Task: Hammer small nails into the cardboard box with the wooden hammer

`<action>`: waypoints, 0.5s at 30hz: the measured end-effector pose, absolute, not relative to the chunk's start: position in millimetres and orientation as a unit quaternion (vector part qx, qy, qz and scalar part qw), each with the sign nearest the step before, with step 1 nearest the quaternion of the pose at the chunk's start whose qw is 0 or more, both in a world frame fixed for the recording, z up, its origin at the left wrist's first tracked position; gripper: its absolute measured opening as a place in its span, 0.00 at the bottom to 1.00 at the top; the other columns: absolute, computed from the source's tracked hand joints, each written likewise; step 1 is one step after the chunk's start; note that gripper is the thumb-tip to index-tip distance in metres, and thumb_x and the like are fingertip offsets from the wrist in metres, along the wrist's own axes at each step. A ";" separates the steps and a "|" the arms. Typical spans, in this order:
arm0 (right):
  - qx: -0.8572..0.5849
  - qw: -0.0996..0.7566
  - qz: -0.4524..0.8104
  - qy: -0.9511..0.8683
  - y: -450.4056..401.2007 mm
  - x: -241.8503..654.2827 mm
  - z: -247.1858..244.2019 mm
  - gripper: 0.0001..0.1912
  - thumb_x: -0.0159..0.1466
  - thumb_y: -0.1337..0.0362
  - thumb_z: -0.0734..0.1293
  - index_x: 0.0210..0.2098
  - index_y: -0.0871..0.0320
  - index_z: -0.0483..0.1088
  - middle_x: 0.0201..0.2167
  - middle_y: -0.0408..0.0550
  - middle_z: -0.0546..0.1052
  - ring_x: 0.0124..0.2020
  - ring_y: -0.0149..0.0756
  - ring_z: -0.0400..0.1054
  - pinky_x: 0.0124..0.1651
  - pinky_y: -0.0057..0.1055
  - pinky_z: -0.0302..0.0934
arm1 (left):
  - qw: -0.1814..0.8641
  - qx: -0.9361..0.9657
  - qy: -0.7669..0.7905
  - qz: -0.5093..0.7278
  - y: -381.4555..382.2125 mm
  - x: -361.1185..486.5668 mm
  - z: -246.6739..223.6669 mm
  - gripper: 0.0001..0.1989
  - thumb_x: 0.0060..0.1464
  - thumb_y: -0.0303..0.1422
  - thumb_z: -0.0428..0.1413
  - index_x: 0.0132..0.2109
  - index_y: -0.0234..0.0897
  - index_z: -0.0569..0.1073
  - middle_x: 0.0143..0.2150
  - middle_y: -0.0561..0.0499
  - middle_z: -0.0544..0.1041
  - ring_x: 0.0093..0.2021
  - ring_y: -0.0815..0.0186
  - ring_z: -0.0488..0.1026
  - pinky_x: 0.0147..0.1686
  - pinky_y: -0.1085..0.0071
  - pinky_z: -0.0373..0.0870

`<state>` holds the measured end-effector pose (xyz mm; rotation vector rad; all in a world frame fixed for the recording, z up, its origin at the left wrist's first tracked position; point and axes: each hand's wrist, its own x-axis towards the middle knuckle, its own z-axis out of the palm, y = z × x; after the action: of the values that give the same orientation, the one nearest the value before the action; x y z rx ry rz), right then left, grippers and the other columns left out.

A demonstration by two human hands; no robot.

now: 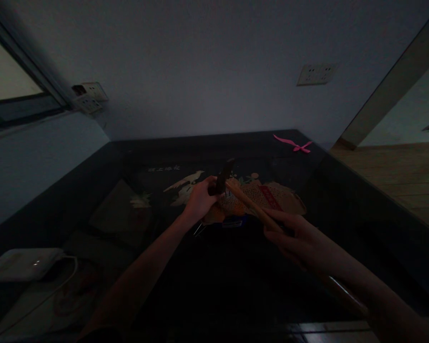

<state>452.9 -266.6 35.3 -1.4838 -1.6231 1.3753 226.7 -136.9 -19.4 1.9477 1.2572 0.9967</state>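
Note:
Near the middle of the dark table, my left hand point(201, 197) is closed round the dark head of a hammer-like tool point(222, 180). The tool's wooden handle point(248, 202) slants down to the right, and my right hand point(296, 234) grips it. Beneath the tool lies a patterned tan and orange package point(268, 196) with a red band. A blue item point(235, 221) shows at its near edge. Dim light hides the finer details of the tool head and of the fingers round it.
A pink ribbon point(300, 147) lies at the table's back right corner. At the left edge sits a white device point(25, 264) with a cable. Wall sockets point(316, 74) are behind the dark table point(200, 140), and a wooden floor point(396, 176) shows at right.

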 end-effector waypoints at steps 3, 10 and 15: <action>-0.559 0.279 0.529 -0.575 -267.4 453.6 34.9 0.31 0.58 0.57 0.66 0.60 0.58 0.62 0.17 0.35 0.62 0.12 0.24 0.54 0.12 0.20 0.50 | 0.291 0.736 0.481 0.377 -136.6 225.7 -19.9 0.17 0.46 0.26 0.60 0.45 0.37 0.71 0.39 0.50 0.79 0.39 0.62 0.76 0.41 0.66 0.71; -0.540 0.285 0.529 -0.590 -266.4 452.8 33.8 0.27 0.59 0.58 0.66 0.57 0.57 0.65 0.17 0.34 0.63 0.12 0.23 0.54 0.12 0.19 0.51 | 0.272 0.748 0.480 0.369 -135.2 225.4 -22.9 0.15 0.46 0.26 0.60 0.44 0.38 0.72 0.37 0.52 0.79 0.38 0.63 0.77 0.40 0.67 0.72; -0.542 0.295 0.544 -0.569 -270.2 456.1 33.1 0.29 0.60 0.56 0.65 0.59 0.58 0.61 0.17 0.33 0.61 0.12 0.23 0.53 0.11 0.19 0.51 | 0.269 0.746 0.482 0.373 -138.1 227.0 -19.8 0.14 0.47 0.25 0.60 0.43 0.38 0.71 0.35 0.53 0.79 0.36 0.64 0.77 0.38 0.67 0.72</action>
<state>456.1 -270.2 33.1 -1.4419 -1.5143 1.4485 227.0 -138.1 -19.8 2.0114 1.3000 1.0064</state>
